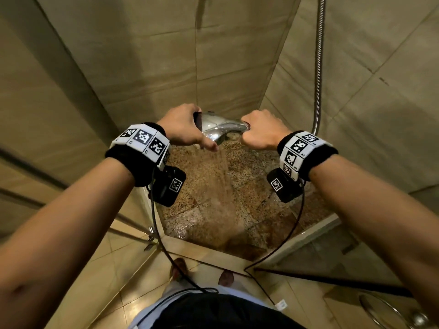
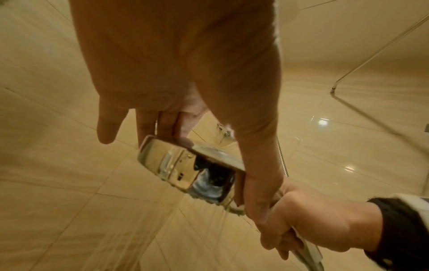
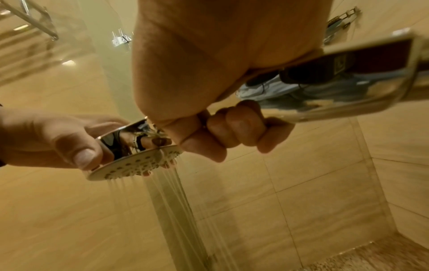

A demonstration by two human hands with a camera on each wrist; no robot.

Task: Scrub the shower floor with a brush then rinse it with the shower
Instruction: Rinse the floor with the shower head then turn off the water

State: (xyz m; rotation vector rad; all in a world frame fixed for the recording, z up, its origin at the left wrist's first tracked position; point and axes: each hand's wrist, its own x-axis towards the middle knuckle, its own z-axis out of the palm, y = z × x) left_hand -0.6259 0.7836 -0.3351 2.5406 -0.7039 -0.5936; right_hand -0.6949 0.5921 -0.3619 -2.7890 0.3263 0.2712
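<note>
With water running, I have my right hand [image 1: 261,130] fisted round the shower head [image 1: 219,128] handle, left hand [image 1: 184,125] gripping its rim above the floor [image 1: 213,186]. I'd sweep slowly from the walls toward the door.

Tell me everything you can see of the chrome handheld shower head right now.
The chrome handheld shower head is mirror-shiny, with a round pale spray face dotted with nozzles and a tapered handle. It is held above the speckled shower floor, face tilted down, water streaming out. The left hand grips the head's rim; the right hand is wrapped round the handle.
</note>
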